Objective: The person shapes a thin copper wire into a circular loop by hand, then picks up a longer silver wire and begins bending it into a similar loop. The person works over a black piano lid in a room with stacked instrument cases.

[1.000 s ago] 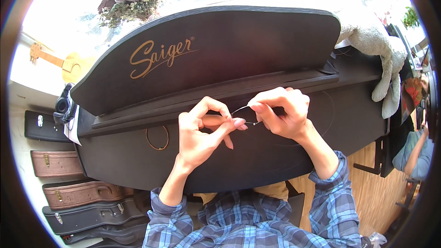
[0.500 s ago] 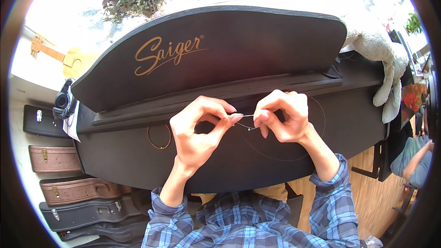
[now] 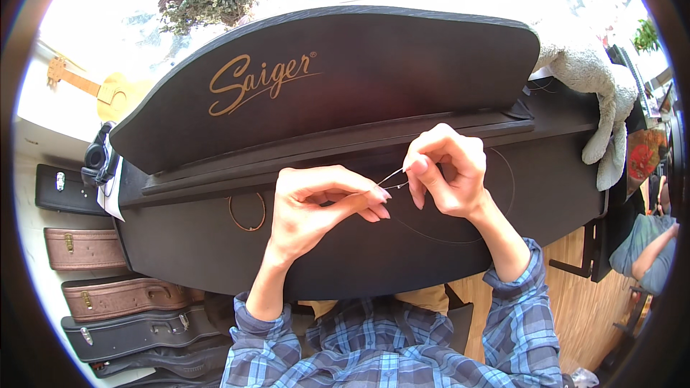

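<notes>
Above the black tabletop [image 3: 345,259] my left hand [image 3: 320,205] pinches a thin metal wire, which looks like a guitar string [image 3: 390,176], between thumb and fingertips. A short taut stretch of it rises to my right hand [image 3: 447,172], whose thumb and index finger are pressed together on it. Just below that stretch, a short end with a small bright tip sticks out from my left fingertips. The rest of the string bows in a wide, faint loop under and around my right hand. A copper-coloured coiled string [image 3: 230,219] lies left of my left hand.
Behind my hands stands a raised black panel [image 3: 402,65] with gold lettering. Headphones [image 3: 99,158] rest at the left edge; instrument cases [image 3: 129,298] are stacked below. A grey plush toy [image 3: 600,79] drapes over the right side. Another person's arm [image 3: 655,251] shows far right.
My left hand has turned, its fingertips now lower and slightly further right. My right hand has moved up a little, so the stretch of string between them slants more steeply.
</notes>
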Action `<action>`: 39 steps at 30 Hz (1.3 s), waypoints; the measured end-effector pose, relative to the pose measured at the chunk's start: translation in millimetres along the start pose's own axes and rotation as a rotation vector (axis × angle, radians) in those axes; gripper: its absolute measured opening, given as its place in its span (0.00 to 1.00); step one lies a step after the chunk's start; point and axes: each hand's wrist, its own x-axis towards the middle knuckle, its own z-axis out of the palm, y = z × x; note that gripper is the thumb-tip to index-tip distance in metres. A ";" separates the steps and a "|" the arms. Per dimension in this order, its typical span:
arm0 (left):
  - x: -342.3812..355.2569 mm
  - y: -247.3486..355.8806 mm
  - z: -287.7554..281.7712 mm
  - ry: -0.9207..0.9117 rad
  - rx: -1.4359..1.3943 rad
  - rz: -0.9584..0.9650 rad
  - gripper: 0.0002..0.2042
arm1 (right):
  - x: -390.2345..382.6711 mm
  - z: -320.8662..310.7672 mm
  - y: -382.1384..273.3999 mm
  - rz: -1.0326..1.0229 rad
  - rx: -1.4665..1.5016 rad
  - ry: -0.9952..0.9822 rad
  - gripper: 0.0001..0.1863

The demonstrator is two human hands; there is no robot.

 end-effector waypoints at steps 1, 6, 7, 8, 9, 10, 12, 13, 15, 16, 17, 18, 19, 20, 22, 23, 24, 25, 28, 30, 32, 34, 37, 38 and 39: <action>-0.2 0.6 0.1 0.005 0.021 0.003 0.06 | -0.6 0.4 -0.3 0.035 0.040 0.030 0.03; 1.3 3.6 -0.8 -0.060 0.082 0.025 0.09 | -0.8 -1.3 -1.6 0.094 0.184 0.075 0.04; 1.8 4.6 -1.9 -0.073 0.088 0.029 0.10 | -0.1 -1.8 -2.1 0.100 0.200 0.081 0.04; 2.2 5.2 -1.8 -0.082 0.101 0.048 0.11 | 0.8 -2.5 -3.0 0.107 0.210 0.073 0.04; 2.2 6.3 -2.7 -0.064 0.124 0.040 0.11 | 1.9 -3.3 -4.2 0.113 0.219 0.066 0.04; 1.8 8.0 -3.7 -0.045 0.146 0.032 0.12 | 2.9 -4.2 -5.9 0.112 0.235 0.064 0.04; 1.3 10.3 -5.9 -0.011 0.193 0.064 0.12 | 4.7 -6.3 -10.7 0.189 0.223 0.016 0.04; 0.6 11.8 -7.4 0.008 0.242 0.065 0.13 | 5.6 -7.4 -13.4 0.224 0.221 -0.006 0.04; -1.2 15.1 -10.8 0.049 0.331 0.068 0.14 | 7.9 -10.5 -18.1 0.274 0.167 -0.063 0.04; -0.6 14.5 -11.2 0.079 0.384 0.074 0.16 | 9.1 -11.3 -19.8 0.300 0.139 -0.091 0.04; 0.4 14.2 -12.0 0.089 0.493 0.133 0.16 | 10.3 -11.8 -21.0 0.312 0.132 -0.097 0.04; 1.9 13.7 -13.2 0.097 0.593 0.198 0.17 | 11.3 -11.8 -21.9 0.324 0.125 -0.104 0.04; 3.6 12.9 -13.7 0.103 0.693 0.263 0.17 | 12.2 -11.8 -22.5 0.339 0.119 -0.107 0.04; 2.5 13.5 -13.1 0.129 0.703 0.257 0.17 | 12.9 -11.8 -23.0 0.344 0.115 -0.107 0.04; 0.6 14.0 -10.8 0.181 0.731 0.255 0.17 | 13.8 -11.9 -23.5 0.368 0.115 -0.103 0.05; 0.8 13.5 -10.2 0.201 0.763 0.284 0.16 | 14.1 -12.3 -23.6 0.375 0.117 -0.109 0.05; 1.3 11.9 -9.3 0.222 0.802 0.321 0.15 | 14.1 -13.2 -23.7 0.394 0.121 -0.116 0.05; 1.7 9.8 -8.6 0.243 0.831 0.356 0.14 | 14.0 -14.2 -23.7 0.413 0.124 -0.125 0.05; 1.6 4.3 -11.6 0.274 0.953 0.495 0.14 | 14.1 -16.8 -23.3 0.379 0.098 -0.093 0.04; 1.7 1.0 -17.2 0.297 1.070 0.564 0.16 | 14.3 -18.0 -22.9 0.322 0.054 -0.051 0.04; 4.5 -2.7 -23.1 0.374 1.047 0.725 0.16 | 14.3 -20.2 -23.2 0.272 0.030 -0.010 0.04; 5.6 -4.0 -25.6 0.444 0.963 0.819 0.17 | 15.0 -23.3 -22.6 0.245 0.053 0.034 0.05; 4.3 -4.3 -20.0 0.477 0.609 0.714 0.20 | 14.7 -25.4 -20.9 0.224 0.076 0.108 0.05; 4.2 -3.6 -18.7 0.500 0.584 0.659 0.14 | 14.4 -25.6 -20.0 0.226 0.080 0.132 0.05; 1.4 -1.4 -17.7 0.450 0.415 0.571 0.11 | 13.9 -26.1 -19.8 0.238 0.081 0.147 0.05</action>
